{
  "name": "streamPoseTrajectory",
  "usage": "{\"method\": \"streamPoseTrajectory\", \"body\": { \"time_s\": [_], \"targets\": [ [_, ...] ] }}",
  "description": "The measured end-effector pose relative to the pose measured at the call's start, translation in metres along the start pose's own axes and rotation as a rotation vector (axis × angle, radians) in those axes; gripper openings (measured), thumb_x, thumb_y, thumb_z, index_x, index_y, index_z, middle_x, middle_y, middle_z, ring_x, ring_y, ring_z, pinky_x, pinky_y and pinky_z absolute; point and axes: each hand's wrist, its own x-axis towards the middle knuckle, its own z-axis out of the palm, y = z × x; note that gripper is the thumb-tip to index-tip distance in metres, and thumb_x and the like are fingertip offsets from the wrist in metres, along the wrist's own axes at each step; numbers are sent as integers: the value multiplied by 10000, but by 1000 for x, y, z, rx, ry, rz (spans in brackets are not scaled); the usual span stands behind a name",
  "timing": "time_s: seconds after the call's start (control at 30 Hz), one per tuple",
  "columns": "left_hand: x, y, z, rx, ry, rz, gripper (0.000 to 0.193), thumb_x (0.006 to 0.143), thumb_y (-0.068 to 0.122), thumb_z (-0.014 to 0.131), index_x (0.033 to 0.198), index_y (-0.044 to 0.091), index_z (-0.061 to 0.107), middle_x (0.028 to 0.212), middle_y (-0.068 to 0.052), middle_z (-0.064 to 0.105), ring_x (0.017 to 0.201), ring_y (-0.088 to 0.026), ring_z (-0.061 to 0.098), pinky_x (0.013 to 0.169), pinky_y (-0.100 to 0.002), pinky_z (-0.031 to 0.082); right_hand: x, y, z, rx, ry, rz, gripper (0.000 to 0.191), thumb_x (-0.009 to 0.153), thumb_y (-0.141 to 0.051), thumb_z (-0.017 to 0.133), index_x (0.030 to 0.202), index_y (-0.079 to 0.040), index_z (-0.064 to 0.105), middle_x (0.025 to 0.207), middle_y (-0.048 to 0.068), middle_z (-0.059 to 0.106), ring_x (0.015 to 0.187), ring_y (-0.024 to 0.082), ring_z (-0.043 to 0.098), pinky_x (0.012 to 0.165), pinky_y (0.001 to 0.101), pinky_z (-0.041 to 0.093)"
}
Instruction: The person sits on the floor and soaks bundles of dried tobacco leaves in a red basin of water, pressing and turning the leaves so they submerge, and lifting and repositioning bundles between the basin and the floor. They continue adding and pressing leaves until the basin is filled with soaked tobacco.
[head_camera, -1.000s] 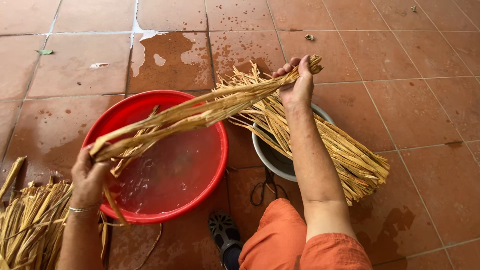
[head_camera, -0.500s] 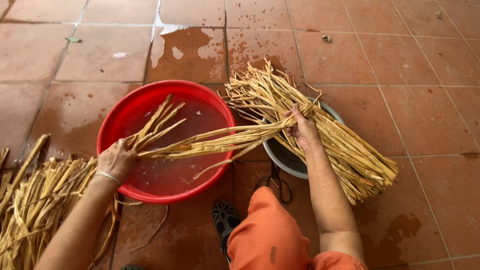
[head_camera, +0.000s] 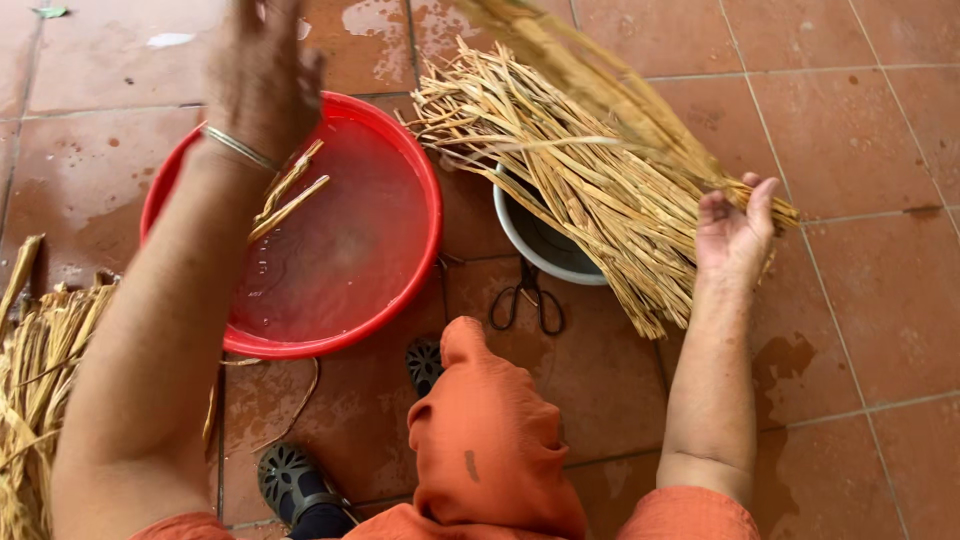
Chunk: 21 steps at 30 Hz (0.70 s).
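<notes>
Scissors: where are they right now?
In the head view the scissors lie on the tiled floor near centre, just below the grey bowl, right of the red basin, above the orange-clad knee.

Red basin, pale yellow straw bundle, terracotta floor tiles, orange trousers, black scissors
</notes>
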Motion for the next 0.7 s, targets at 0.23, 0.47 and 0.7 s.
{"method": "streamPoseTrajectory", "body": {
  "time_s": [0.23, 0.47, 0.7],
  "targets": [
    [-94, 76, 40, -1, -561, 107, 341, 901, 194, 719, 1238, 152, 691, 1532, -168, 402, 1169, -326, 634, 903, -454, 556, 12, -18, -116, -327, 225, 128, 318, 966, -409, 741, 1054, -107, 695, 953, 77, 704, 835, 191, 704, 801, 362, 667],
    [-173, 14, 47, 107, -926, -68, 349, 915, 316, 678, 1248, 212, 667, 1550, -171, 389, 1146, -334, 646, 911, -463, 564, 5, -40, -133, -416, 253, 115, 397, 949, -413, 833, 1139, -106, 667, 979, 58, 705, 826, 181, 682, 745, 359, 624],
    [-208, -43, 18, 292, -1179, -64, 255, 940, 359, 647, 1151, 222, 686, 1264, -50, 636, 1215, -276, 653, 948, -449, 577, -23, -49, -139, -914, 336, -487, 511, 932, -183, 909, 1257, -45, 540, 1139, 103, 581, 1010, 171, 603, 837, 319, 545]
  ]
}}
